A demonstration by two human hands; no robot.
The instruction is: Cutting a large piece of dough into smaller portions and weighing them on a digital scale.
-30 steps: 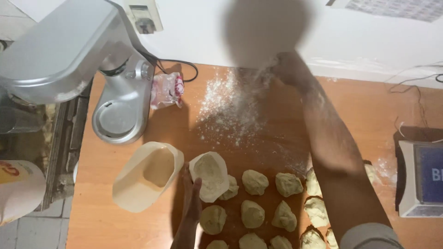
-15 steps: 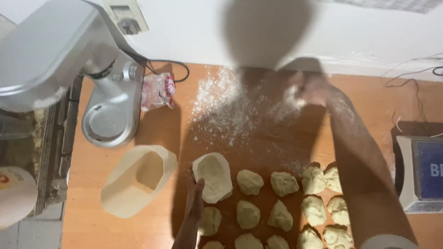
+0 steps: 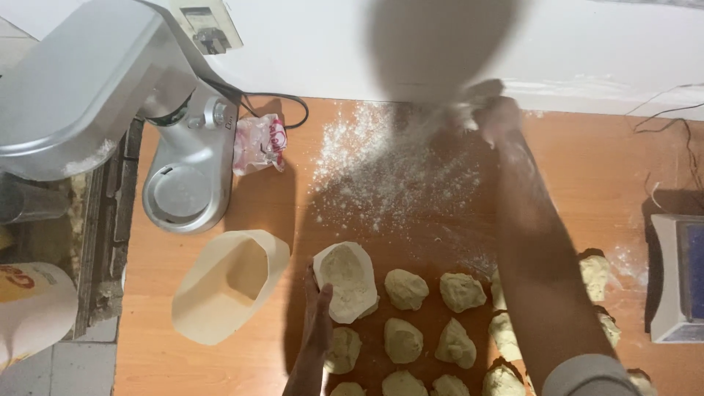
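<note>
right hand (image 3: 497, 116) blurred in shadow, its grip unreadable, right forearm hiding some dough balls (image 3: 405, 288), stand mixer (image 3: 110, 95) cut off at the top-left edge, scale (image 3: 678, 279) cropped at right

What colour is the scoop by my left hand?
Cream, the scoop lying on the orange table, left of the left hand; seen in the head view.
</note>
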